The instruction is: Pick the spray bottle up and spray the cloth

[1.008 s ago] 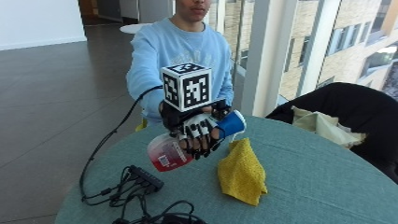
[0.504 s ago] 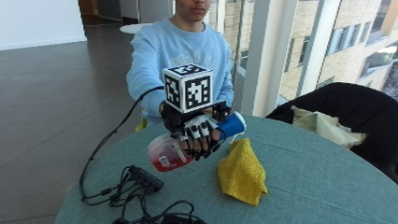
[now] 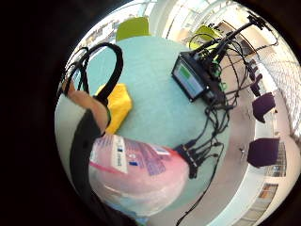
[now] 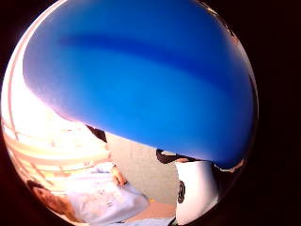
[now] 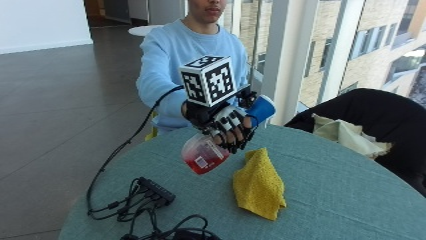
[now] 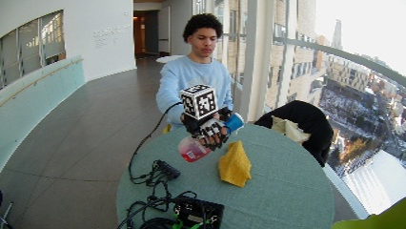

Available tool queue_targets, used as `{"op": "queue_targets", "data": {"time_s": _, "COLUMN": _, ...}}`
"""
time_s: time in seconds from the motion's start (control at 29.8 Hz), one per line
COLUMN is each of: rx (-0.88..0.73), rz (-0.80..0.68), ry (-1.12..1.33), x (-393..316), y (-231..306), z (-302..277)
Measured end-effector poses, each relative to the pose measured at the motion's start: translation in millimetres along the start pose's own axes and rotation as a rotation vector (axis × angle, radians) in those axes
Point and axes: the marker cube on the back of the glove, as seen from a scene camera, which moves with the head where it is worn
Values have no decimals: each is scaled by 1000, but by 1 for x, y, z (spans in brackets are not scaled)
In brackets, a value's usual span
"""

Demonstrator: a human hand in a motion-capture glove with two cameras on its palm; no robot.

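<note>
Nothing is shifting since a second ago: the grip (image 5: 226,125) is staying clamped on the spray bottle (image 5: 203,154), hovering beside the yellow cloth (image 5: 258,184) on the desk (image 5: 346,200).

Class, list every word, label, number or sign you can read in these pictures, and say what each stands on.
None can be read.
spray bottle label: printed lines, too blurred to read.
Wall lettering in the wide outside view: too small to read.
Screen on the table: no legible text.

Bare table (image 5: 346,200) lay open beyond the yellow cloth (image 5: 258,184); a power strip (image 5: 155,190) (cables trailing) cluttered the near edge.
</note>
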Motion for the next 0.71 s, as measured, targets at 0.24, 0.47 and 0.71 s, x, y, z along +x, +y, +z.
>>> {"op": "queue_targets", "data": {"time_s": 0.24, "rx": 63, "rz": -64, "ry": -288, "x": -58, "y": -16, "z": -4}}
{"op": "queue_targets", "data": {"time_s": 0.47, "rx": 90, "rz": -176, "ry": -571, "x": -129, "y": -30, "z": 20}}
{"op": "queue_targets", "data": {"time_s": 0.71, "rx": 84, "rz": -242, "ry": -808, "x": -202, "y": -37, "z": 60}}
